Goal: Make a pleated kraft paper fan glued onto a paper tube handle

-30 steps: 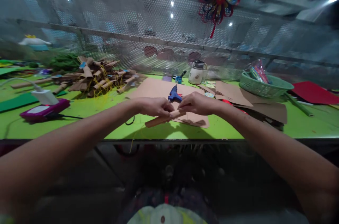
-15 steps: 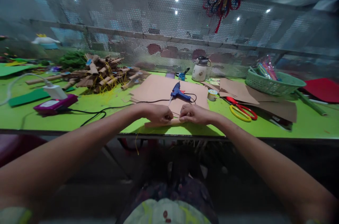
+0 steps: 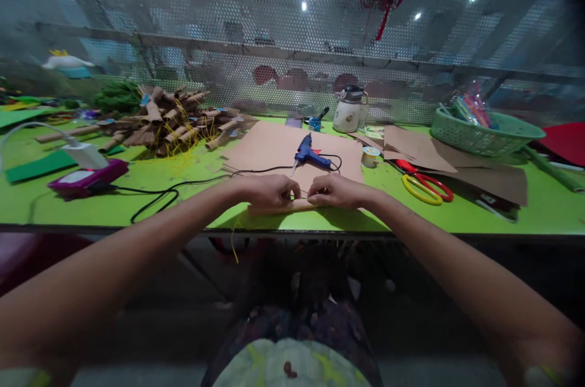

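My left hand [image 3: 276,191] and my right hand [image 3: 333,189] are close together near the front edge of the table. Fingers curled, both press on a partly rolled sheet of brown paper [image 3: 297,207] lying along that edge. A narrow gap separates the fingertips, with a thin dark line across it that I cannot identify. Just beyond the hands, a blue glue gun [image 3: 309,153] rests on a flat brown paper sheet [image 3: 256,146]. A yellow string [image 3: 234,247] hangs over the table edge, left of the roll.
At left, a purple power strip [image 3: 89,178] holds a white plug, and its black cord [image 3: 192,181] runs across the table. Behind lie paper tubes [image 3: 169,122] with yellow string. Scissors [image 3: 425,186], a string spool [image 3: 370,156], a jug [image 3: 348,111] and a green basket [image 3: 487,134] stand right.
The view has tilted slightly downward. My fingers have shifted a little on the brown paper, which stays at the table edge. The glue gun remains in place.
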`<action>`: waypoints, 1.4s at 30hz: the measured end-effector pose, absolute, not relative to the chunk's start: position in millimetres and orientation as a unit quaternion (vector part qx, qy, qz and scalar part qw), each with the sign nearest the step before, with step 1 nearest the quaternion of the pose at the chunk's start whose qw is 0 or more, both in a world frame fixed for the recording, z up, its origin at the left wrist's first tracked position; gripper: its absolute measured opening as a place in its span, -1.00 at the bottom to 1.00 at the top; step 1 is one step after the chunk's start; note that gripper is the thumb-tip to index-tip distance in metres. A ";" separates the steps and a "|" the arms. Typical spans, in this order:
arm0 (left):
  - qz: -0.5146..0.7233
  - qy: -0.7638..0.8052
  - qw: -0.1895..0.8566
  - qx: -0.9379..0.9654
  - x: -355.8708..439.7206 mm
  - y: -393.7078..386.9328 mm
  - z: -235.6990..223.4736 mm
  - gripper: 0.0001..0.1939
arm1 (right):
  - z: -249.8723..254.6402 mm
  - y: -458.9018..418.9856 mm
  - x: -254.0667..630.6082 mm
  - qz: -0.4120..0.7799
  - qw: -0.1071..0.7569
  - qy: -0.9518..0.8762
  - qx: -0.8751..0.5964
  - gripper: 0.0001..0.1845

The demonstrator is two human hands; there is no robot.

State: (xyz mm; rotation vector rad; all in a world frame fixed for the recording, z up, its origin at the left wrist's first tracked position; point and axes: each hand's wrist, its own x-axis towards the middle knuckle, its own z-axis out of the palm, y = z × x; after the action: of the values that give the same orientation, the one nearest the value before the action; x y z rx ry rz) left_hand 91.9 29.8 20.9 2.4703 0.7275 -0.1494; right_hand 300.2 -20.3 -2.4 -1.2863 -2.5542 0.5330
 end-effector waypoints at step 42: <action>0.120 0.244 -0.115 0.955 75.5 -16.4 -23.1 -0.72 | -36.0 -55.1 275.4 -0.142 0.147 -0.901 -0.383 -0.75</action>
State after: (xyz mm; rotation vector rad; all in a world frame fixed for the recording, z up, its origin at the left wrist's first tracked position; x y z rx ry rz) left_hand 75.5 -16.4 -23.1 3.2433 0.8301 0.4074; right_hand 275.4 -55.1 -36.0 -1.1012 -2.5924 -0.4089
